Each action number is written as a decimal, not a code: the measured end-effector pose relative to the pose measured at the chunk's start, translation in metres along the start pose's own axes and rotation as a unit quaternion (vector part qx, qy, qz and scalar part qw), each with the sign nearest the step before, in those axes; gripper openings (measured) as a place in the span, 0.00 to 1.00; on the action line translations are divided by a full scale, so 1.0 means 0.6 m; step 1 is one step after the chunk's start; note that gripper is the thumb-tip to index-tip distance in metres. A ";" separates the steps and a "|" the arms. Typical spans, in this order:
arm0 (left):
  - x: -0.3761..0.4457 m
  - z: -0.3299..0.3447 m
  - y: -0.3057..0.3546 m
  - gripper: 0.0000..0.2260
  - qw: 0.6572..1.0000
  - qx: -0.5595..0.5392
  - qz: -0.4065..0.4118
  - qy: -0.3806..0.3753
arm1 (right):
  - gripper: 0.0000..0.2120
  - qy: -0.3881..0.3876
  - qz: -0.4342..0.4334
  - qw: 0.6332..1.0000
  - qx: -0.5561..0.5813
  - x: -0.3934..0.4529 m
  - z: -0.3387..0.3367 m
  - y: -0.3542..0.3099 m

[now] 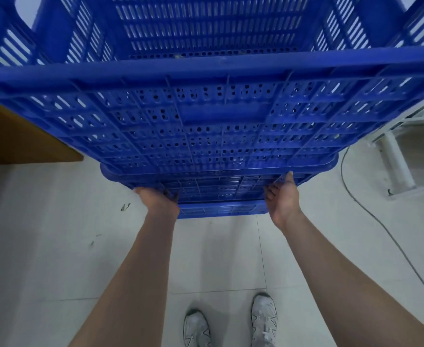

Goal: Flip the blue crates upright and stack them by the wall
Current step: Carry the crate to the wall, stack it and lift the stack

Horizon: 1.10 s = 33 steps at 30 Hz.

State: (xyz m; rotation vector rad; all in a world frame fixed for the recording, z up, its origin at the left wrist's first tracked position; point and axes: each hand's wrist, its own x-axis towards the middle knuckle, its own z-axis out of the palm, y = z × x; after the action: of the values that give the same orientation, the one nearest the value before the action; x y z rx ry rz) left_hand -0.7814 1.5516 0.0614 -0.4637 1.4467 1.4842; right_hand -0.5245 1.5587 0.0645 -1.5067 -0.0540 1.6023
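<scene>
A large blue perforated crate (211, 116) fills the upper half of the view, open side up and close to my head. It sits on a stack of further blue crates (221, 194) that goes down toward the floor. My left hand (159, 196) grips the left part of the near wall low down, fingers curled under a rim. My right hand (282, 194) holds the right part of the same wall, fingertips hooked onto a rib. Which crate in the stack each hand holds is hard to tell.
A brown wooden surface (13, 136) juts in at the left beside the stack. A white frame (406, 156) stands at the right, with a grey cable (371, 216) trailing across the pale tiled floor (55, 234). My white shoes (263, 319) stand just behind the stack.
</scene>
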 end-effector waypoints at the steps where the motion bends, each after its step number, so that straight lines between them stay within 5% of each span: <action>1: 0.008 -0.015 -0.012 0.24 1.000 0.004 -0.010 0.004 | 0.32 0.014 0.003 1.000 0.015 0.006 -0.015 0.017; 6: 0.085 -0.067 -0.105 0.32 0.997 0.035 -0.068 -0.034 | 0.19 0.056 0.078 0.995 0.033 0.101 -0.080 0.135; 10: 0.176 -0.076 -0.194 0.25 0.991 0.086 -0.094 -0.034 | 0.07 0.052 0.069 0.996 -0.034 0.205 -0.068 0.199; 18: 0.349 -0.092 -0.318 0.30 0.981 0.187 -0.029 -0.044 | 0.09 0.005 0.000 0.986 -0.168 0.355 -0.074 0.298; 26: 0.399 -0.088 -0.325 0.26 0.993 0.100 0.000 -0.060 | 0.15 -0.025 -0.032 0.997 -0.060 0.377 -0.063 0.316; 33: 0.396 -0.083 -0.319 0.25 0.995 0.053 -0.014 -0.089 | 0.08 -0.057 -0.043 0.996 -0.051 0.377 -0.069 0.305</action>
State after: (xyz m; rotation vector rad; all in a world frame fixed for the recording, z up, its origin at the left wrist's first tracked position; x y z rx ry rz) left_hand -0.7490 1.5587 -0.2460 -0.2795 1.3646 1.3830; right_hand -0.5582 1.5684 -0.2272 -1.4683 -0.2635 1.6356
